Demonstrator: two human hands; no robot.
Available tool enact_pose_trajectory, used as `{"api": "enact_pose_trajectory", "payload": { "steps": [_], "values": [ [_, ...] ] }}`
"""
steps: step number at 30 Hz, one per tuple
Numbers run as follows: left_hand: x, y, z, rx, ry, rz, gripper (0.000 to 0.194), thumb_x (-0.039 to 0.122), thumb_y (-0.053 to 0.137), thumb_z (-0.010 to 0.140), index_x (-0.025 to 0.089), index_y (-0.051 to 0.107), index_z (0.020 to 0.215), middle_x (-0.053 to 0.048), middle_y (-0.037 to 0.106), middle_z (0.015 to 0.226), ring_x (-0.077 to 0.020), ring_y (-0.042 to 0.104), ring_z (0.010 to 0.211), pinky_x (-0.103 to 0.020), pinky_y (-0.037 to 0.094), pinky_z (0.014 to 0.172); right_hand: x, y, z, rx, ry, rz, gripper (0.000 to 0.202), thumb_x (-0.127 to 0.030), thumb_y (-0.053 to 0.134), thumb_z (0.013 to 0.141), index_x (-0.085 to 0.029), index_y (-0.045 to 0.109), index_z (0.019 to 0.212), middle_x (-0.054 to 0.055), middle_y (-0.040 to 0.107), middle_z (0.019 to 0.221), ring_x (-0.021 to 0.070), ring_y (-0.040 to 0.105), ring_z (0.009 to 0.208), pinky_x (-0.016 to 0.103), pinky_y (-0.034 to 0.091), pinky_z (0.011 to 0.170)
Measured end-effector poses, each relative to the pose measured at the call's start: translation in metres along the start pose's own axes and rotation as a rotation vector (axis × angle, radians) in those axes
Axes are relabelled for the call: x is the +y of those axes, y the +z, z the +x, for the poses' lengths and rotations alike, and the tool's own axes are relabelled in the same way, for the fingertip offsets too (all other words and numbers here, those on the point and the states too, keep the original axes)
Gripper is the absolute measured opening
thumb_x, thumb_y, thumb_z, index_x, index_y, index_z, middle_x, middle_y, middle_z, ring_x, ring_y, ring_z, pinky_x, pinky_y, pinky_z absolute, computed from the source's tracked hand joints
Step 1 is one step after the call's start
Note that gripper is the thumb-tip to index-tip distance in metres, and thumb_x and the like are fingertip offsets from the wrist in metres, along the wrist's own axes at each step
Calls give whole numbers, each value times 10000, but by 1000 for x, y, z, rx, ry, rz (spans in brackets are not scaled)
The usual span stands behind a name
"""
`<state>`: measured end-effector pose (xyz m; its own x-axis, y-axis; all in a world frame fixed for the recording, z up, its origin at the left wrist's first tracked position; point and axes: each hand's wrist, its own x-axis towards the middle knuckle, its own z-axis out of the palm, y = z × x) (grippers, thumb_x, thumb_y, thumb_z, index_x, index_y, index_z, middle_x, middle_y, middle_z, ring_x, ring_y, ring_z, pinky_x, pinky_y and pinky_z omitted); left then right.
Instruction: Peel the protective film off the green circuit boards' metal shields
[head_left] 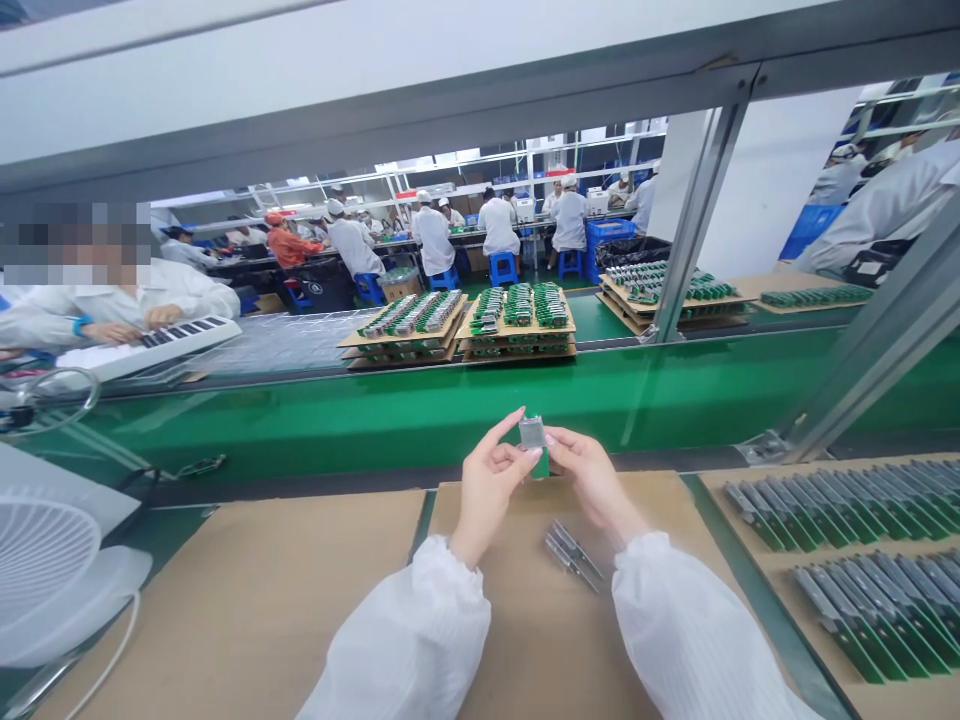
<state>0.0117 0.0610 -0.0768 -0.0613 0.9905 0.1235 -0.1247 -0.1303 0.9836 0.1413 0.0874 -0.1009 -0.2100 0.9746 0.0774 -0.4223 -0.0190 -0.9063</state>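
Note:
Between my two hands, raised above the cardboard sheet [495,620], is a small green circuit board with a silver metal part [532,433] on it. My left hand [491,480] is closed on its left side, with the index finger reaching up along the edge. From the right, my right hand [589,475] pinches the board's edge between thumb and fingertips. A few loose silver-grey metal pieces [571,553] lie on the cardboard below my right hand.
Rows of similar boards [840,510] stand on cardboard at the right. Stacked trays of boards [517,315] sit on the far green conveyor behind a metal post [697,220]. A white fan [52,570] is at left. Across the line, a co-worker [127,310] handles a white tray.

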Motion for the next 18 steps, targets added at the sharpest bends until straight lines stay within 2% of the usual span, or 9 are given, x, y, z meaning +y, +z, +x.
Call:
{"api": "enact_pose_trajectory", "payload": {
  "steps": [11,18],
  "values": [
    [1,2,-2,-10,11,2,612,266,792,663,182,601,1238,43,595,568,-95,492,536,-213,403,564,-4,0,-2,18,-20,-78,426,-516,737,633,-199,757,917,40,738,771,159,589,570,270,451,525],
    [-1,-3,1,-91,-17,8,665,249,767,699,212,525,1316,45,597,598,-116,535,597,-238,439,652,-4,-4,1,36,-63,-201,379,-494,697,681,-189,752,899,44,744,800,188,644,673,295,500,613]
  ]
}}
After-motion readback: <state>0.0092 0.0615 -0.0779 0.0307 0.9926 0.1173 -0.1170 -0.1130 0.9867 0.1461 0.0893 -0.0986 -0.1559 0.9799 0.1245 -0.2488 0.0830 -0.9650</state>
